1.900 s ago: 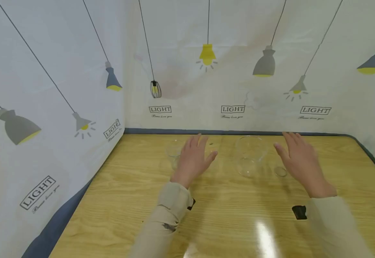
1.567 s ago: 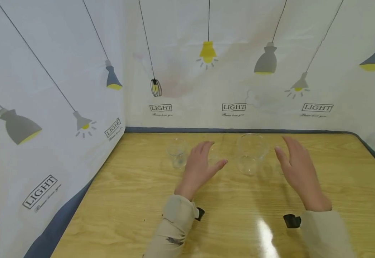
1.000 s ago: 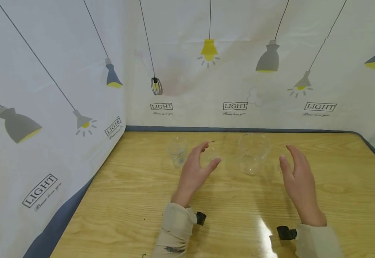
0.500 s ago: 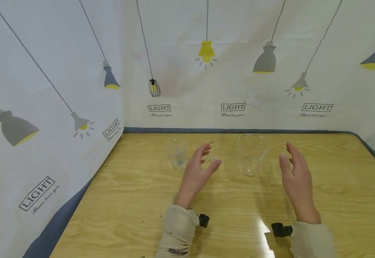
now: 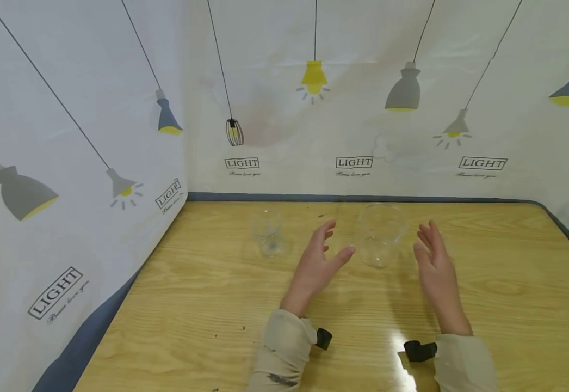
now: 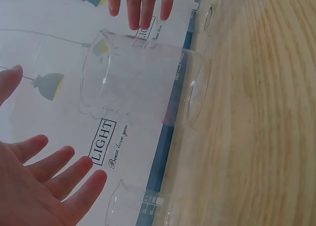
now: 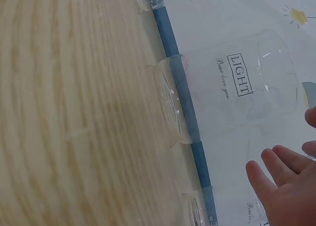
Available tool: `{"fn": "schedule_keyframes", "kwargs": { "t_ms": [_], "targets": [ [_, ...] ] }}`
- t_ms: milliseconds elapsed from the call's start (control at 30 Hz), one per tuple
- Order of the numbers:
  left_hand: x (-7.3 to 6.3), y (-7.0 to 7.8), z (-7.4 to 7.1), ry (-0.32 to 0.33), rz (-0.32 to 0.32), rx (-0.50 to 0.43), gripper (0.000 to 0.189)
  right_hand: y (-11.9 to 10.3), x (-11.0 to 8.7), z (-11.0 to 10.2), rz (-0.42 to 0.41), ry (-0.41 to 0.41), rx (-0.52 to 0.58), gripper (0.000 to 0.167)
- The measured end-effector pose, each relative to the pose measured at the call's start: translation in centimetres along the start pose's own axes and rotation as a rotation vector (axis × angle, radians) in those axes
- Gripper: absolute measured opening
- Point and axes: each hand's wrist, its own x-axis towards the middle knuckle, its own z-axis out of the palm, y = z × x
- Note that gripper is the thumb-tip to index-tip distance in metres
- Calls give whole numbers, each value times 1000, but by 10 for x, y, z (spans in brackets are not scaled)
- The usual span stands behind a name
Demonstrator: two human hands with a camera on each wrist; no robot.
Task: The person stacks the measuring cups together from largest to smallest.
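Grips — beaker between, backdrop behind

Large beaker stands between the hands — near side free.

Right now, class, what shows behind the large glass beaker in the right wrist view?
Through the large glass beaker show the white backdrop, its LIGHT lettering and blue border. Nothing there looks fully covered, though the base distorts what lies behind.
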Motion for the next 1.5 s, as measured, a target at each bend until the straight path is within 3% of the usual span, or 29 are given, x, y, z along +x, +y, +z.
{"fn": "schedule_keyframes", "kwargs": {
  "t_ms": [233, 933, 1200, 1500],
  "targets": [
    [2, -3, 13, -44, -49, -37, 68, 4, 3, 3, 21, -33, 18, 57],
    [9, -18, 36, -58, -99, -89, 71, 7, 8, 17, 9, -113, 40, 67],
    [14, -23, 46, -121, -71, -68, 73, 6, 8, 18, 28, -154, 68, 70],
    [13, -25, 52, -182, -85, -71, 78, 13, 11, 21, 19, -193, 93, 75]
  ]
}}
